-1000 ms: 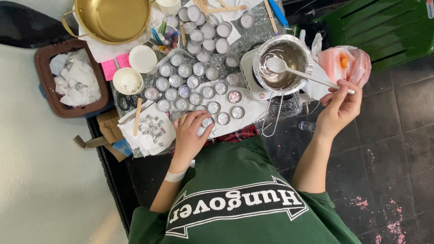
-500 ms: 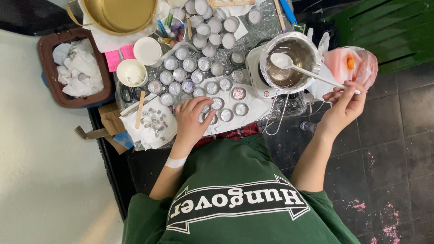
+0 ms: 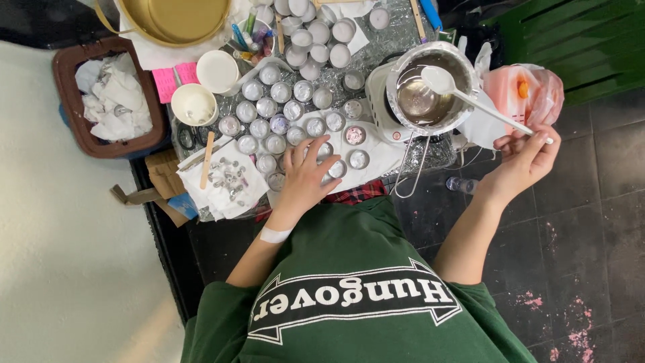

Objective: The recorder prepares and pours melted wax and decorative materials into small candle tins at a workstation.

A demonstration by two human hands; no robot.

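Spoon (image 3: 470, 101) handle end sits pinched in right hand (image 3: 527, 158) grip.

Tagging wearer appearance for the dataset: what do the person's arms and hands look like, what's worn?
Both arms are bare below short dark green T-shirt sleeves. The left hand and the right hand wear no gloves. A white band wraps the left wrist. No rings or watch can be made out.
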